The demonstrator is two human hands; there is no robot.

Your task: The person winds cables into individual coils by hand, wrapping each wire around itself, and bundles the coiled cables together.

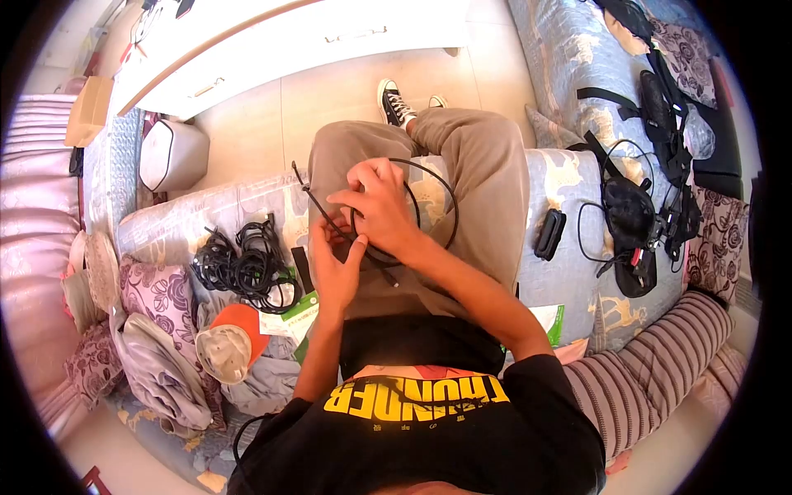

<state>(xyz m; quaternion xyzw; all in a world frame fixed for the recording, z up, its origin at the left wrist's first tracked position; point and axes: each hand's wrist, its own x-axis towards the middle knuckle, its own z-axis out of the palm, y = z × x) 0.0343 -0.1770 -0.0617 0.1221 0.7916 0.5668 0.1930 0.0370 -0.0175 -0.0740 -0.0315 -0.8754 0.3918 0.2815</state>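
A thin black cable [454,206] lies in loose loops above my lap, one loop reaching over my right thigh. My left hand [337,262] is closed around part of the cable, its thumb pointing up beside the strands. Just above and to the right, my right hand [381,205] grips the cable with bent fingers, and its palm side is hidden. One cable end [295,169] sticks up past my left fingers. Another end with a light metal tip [393,283] hangs below my hands, over my trousers.
To my left on the patterned sofa lies a heap of coiled black cables [247,260], near green-and-white packets [295,318] and an orange-and-beige cap [227,351]. At right are a black case [550,234] and black straps with gear [631,210]. A white drawer cabinet [313,45] stands ahead.
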